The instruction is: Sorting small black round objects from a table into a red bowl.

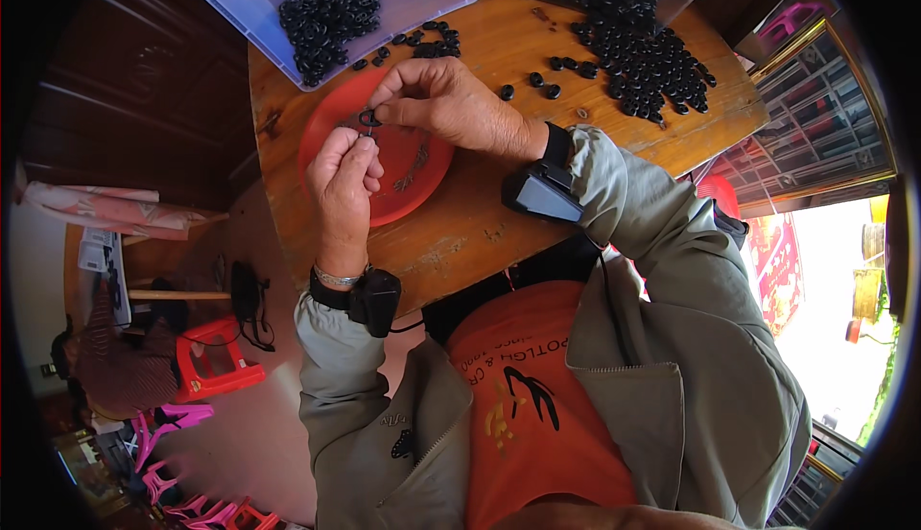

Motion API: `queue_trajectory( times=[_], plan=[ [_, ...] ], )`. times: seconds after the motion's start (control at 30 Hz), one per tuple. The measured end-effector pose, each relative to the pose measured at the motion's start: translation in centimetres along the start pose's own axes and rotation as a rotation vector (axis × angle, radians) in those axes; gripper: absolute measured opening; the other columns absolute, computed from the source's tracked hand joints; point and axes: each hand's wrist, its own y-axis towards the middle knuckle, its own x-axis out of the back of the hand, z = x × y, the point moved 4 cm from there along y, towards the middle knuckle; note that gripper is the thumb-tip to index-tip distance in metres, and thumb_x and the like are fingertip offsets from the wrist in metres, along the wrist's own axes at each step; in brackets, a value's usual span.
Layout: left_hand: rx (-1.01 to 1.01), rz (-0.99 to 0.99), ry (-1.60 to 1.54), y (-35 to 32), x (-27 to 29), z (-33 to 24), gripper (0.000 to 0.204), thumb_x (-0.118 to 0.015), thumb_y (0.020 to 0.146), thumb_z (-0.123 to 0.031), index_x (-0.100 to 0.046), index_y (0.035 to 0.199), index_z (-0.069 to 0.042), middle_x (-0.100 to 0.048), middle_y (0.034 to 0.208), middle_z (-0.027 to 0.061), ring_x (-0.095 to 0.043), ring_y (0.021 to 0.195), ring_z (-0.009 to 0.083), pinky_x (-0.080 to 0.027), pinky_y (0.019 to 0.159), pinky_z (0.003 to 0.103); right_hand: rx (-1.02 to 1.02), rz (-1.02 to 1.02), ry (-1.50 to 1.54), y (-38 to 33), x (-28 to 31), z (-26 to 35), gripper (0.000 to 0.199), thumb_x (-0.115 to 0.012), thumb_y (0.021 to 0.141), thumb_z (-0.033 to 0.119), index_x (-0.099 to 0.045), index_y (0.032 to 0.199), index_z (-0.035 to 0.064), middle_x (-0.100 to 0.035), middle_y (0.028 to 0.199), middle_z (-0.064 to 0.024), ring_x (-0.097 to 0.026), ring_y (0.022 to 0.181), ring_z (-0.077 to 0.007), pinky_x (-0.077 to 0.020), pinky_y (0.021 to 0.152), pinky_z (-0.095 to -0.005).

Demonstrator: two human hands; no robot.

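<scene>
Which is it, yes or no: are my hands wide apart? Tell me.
No, the left hand and right hand meet at a small black ring above the red plate.

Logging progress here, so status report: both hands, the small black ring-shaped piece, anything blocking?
Right hand pinching small black ring-shaped piece. Left hand pinched close beside it, grip partly hidden. Round red plastic dish beneath; nothing visibly blocking.

head-high fisheye view, facing down
</scene>
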Motion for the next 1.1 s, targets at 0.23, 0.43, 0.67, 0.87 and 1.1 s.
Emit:
queue_trajectory(
  times=[0.23,0.43,0.67,0.87,1.1],
  plan=[
    [-0.010,-0.009,0.013,-0.03,0.02,0.10,0.018,-0.050,0.089,-0.018,-0.053,0.076,-0.006,-0.049,0.063,-0.0019,-0.042,0.054,0.0041,-0.033,0.050,0.018,0.061,0.005,-0.034,0.05,-0.11,-0.02,0.009,-0.061,0.086,0.006,-0.063,0.093,0.0000,-0.064,0.082,0.0003,-0.057,0.078,-0.0053,-0.0478,0.071,-0.0204],
    [-0.025,-0.008,0.016,-0.06,-0.01,0.05,0.017,-0.051,0.089,-0.018,-0.053,0.076,-0.006,-0.049,0.064,-0.0023,-0.042,0.055,0.0036,-0.033,0.050,0.018,0.078,0.024,-0.149,-0.13,-0.45,0.21,0.010,-0.061,0.086,0.005,-0.062,0.093,-0.0013,-0.064,0.085,-0.0013,-0.058,0.082,-0.0068,-0.0487,0.077,-0.0220],
    [-0.033,-0.034,0.002,-0.24,-0.05,0.07,0.018,-0.050,0.089,-0.019,-0.054,0.077,-0.006,-0.049,0.064,-0.0021,-0.042,0.055,0.0036,-0.033,0.050,0.018,0.075,0.054,-0.165,-0.03,-0.55,0.16,0.010,-0.061,0.086,0.004,-0.063,0.094,-0.0017,-0.065,0.087,-0.0022,-0.059,0.085,-0.0072,-0.0490,0.079,-0.0227],
    [-0.015,-0.063,-0.009,-0.29,-0.14,0.22,0.018,-0.050,0.089,-0.018,-0.053,0.077,-0.005,-0.048,0.063,-0.0025,-0.040,0.054,0.0033,-0.032,0.050,0.018,0.051,0.064,-0.102,0.08,-0.48,-0.47,0.010,-0.061,0.086,0.003,-0.063,0.095,-0.0017,-0.065,0.088,-0.0026,-0.059,0.085,-0.0080,-0.0487,0.080,-0.0230],
    [-0.054,-0.063,-0.052,-0.26,-0.12,0.20,0.017,-0.053,0.089,-0.015,-0.053,0.073,-0.007,-0.046,0.061,-0.0049,-0.040,0.053,0.0018,-0.031,0.046,0.017,0.045,0.057,-0.130,-0.10,-0.54,0.16,0.011,-0.061,0.086,0.002,-0.063,0.095,-0.0022,-0.064,0.088,-0.0027,-0.059,0.086,-0.0082,-0.0484,0.081,-0.0233]
  ],
)
